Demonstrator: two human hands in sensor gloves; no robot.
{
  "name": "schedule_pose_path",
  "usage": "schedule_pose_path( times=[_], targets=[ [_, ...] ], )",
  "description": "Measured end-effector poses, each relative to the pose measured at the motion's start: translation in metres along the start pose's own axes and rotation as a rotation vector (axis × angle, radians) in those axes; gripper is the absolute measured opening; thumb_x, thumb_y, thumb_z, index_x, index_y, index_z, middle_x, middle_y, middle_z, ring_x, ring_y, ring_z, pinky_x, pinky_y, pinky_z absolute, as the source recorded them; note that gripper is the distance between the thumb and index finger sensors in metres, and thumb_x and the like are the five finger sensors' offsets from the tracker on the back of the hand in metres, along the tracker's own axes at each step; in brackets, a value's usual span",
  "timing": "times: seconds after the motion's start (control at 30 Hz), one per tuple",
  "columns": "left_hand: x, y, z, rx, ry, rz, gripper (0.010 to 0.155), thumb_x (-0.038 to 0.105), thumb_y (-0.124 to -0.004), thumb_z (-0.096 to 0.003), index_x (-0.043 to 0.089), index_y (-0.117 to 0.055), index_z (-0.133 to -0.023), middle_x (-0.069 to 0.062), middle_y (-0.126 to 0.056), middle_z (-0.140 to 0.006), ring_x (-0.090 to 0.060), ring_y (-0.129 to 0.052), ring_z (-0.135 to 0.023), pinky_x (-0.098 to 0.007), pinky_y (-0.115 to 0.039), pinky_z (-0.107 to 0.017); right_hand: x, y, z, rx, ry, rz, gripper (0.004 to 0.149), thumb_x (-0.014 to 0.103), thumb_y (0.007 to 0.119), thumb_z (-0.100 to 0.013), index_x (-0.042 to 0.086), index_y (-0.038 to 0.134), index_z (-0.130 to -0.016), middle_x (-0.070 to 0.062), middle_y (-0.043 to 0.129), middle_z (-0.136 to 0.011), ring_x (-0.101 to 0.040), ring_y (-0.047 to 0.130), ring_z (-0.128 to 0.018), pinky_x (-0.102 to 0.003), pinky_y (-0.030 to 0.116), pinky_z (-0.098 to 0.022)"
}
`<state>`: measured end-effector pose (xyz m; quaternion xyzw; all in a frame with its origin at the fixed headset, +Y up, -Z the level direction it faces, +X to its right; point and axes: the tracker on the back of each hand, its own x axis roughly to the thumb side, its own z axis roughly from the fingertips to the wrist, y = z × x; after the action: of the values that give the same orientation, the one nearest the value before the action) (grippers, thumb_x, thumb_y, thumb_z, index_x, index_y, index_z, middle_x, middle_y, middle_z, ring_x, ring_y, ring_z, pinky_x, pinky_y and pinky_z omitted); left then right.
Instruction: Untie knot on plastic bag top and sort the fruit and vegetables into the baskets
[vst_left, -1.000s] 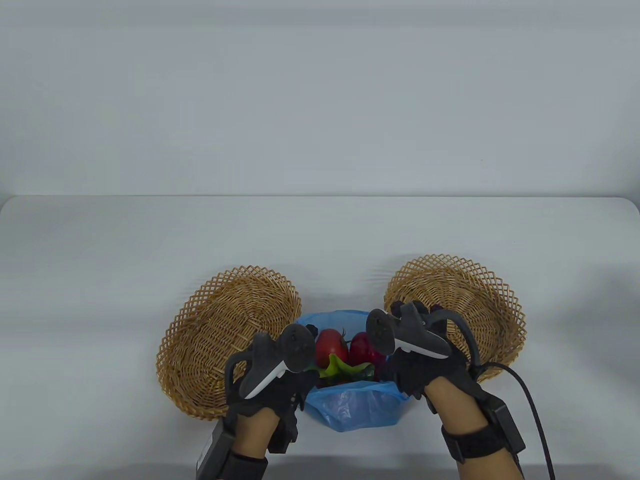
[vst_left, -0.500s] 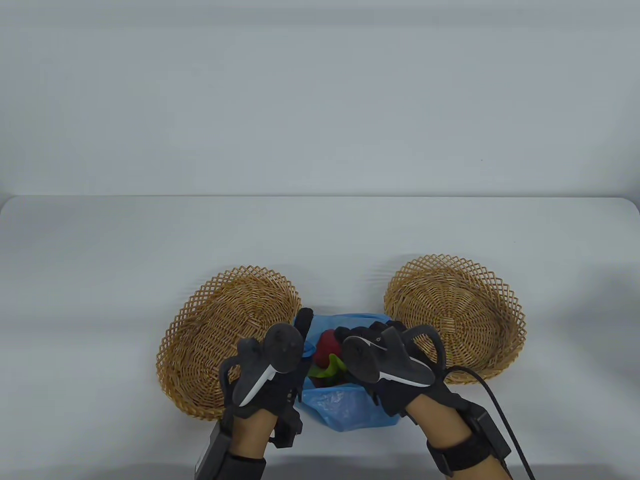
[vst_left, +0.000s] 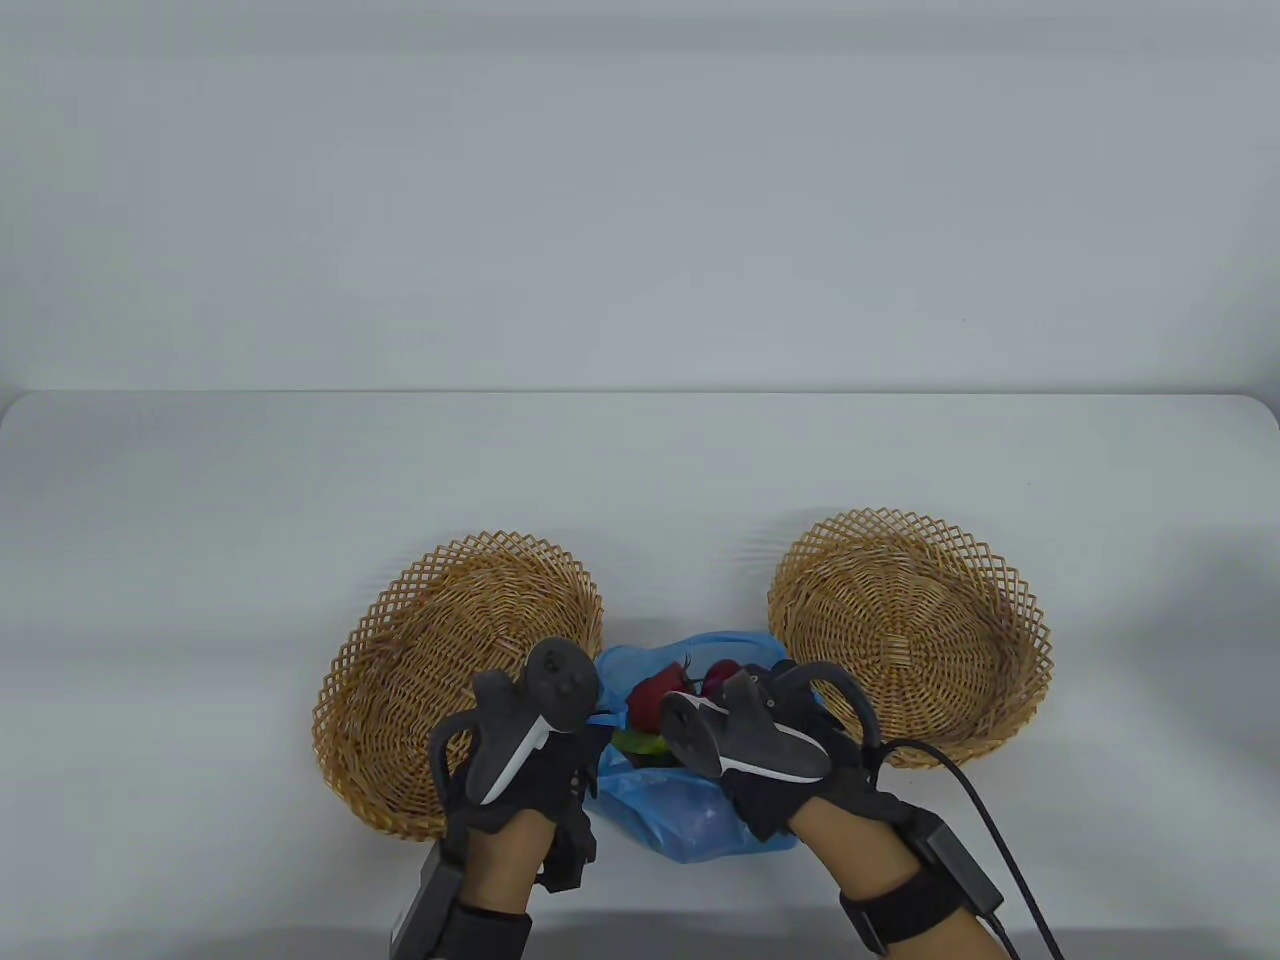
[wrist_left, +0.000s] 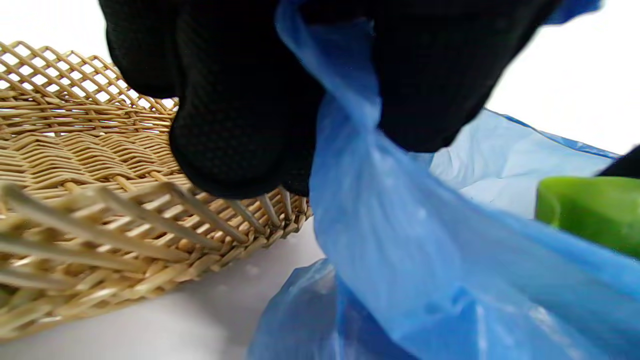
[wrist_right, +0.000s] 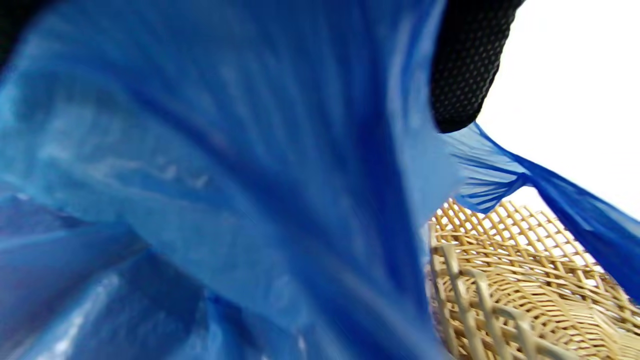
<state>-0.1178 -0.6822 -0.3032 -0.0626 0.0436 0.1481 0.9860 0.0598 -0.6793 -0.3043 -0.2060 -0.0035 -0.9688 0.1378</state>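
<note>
A blue plastic bag lies open between two wicker baskets near the table's front edge. Red fruit and a green piece show in its mouth. My left hand pinches the bag's left rim, and in the left wrist view its fingers clamp the blue film beside the left basket. My right hand is over the bag's right side, its fingers hidden under the tracker. In the right wrist view stretched blue plastic runs up into that hand beside one fingertip.
The left basket leans tilted against the bag, and the right basket stands just right of it; neither holds anything that I can see. A black cable trails from my right wrist. The table's front edge is close behind the bag.
My right hand moved left from the bag's right rim, passed over the red fruit, and now sits lower and nearer the front. The bag's mouth has narrowed. My left hand barely shifted.
</note>
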Motion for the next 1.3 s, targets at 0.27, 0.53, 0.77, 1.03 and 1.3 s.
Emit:
schedule_pose_path(
  times=[0.27, 0.53, 0.77, 1.03, 1.3],
  targets=[
    [-0.002, 0.0, -0.001, 0.002, 0.007, 0.009, 0.041, 0.042, -0.088, -0.0432, 0.032, -0.088, -0.083, 0.006, -0.107, -0.061, -0.021, -0.107, -0.047, -0.051, -0.073, -0.068, -0.006, -0.004, 0.001, -0.019, 0.007, -0.027, 0.04, 0.042, 0.094, -0.037, 0.03, 0.091, -0.075, 0.0, 0.101, -0.076, -0.023, 0.1, -0.068, -0.056, 0.072, -0.065],
    [-0.005, 0.003, 0.001, 0.032, 0.024, 0.025, 0.041, 0.041, -0.087, -0.0438, 0.031, -0.087, -0.084, 0.006, -0.106, -0.062, -0.021, -0.107, -0.047, -0.051, -0.073, -0.069, -0.06, -0.04, 0.017, -0.148, 0.08, -0.299, 0.04, 0.042, 0.093, -0.037, 0.028, 0.092, -0.075, -0.001, 0.101, -0.076, -0.025, 0.1, -0.067, -0.058, 0.071, -0.065],
    [-0.006, 0.004, 0.0, 0.038, 0.03, 0.044, 0.042, 0.042, -0.086, -0.0443, 0.03, -0.086, -0.084, 0.006, -0.106, -0.061, -0.02, -0.107, -0.046, -0.05, -0.074, -0.068, -0.13, -0.044, 0.036, -0.203, 0.068, -0.823, 0.041, 0.042, 0.091, -0.039, 0.023, 0.092, -0.076, -0.004, 0.101, -0.073, -0.026, 0.099, -0.064, -0.059, 0.071, -0.063],
    [-0.006, 0.005, 0.002, 0.043, 0.015, 0.057, 0.042, 0.042, -0.085, -0.0443, 0.031, -0.086, -0.084, 0.007, -0.106, -0.061, -0.02, -0.107, -0.047, -0.05, -0.074, -0.068, -0.191, -0.026, 0.06, -0.323, 0.549, -0.626, 0.043, 0.041, 0.089, -0.041, 0.019, 0.09, -0.077, -0.008, 0.101, -0.071, -0.028, 0.1, -0.059, -0.059, 0.073, -0.059],
    [-0.003, 0.007, 0.004, 0.059, -0.013, 0.062, 0.042, 0.042, -0.085, -0.0442, 0.031, -0.086, -0.084, 0.007, -0.106, -0.062, -0.02, -0.107, -0.047, -0.05, -0.074, -0.069, -0.207, 0.035, 0.039, 0.0, 0.725, -0.556, 0.043, 0.041, 0.086, -0.043, 0.018, 0.088, -0.079, -0.008, 0.1, -0.072, -0.028, 0.099, -0.06, -0.058, 0.072, -0.059]
  ],
)
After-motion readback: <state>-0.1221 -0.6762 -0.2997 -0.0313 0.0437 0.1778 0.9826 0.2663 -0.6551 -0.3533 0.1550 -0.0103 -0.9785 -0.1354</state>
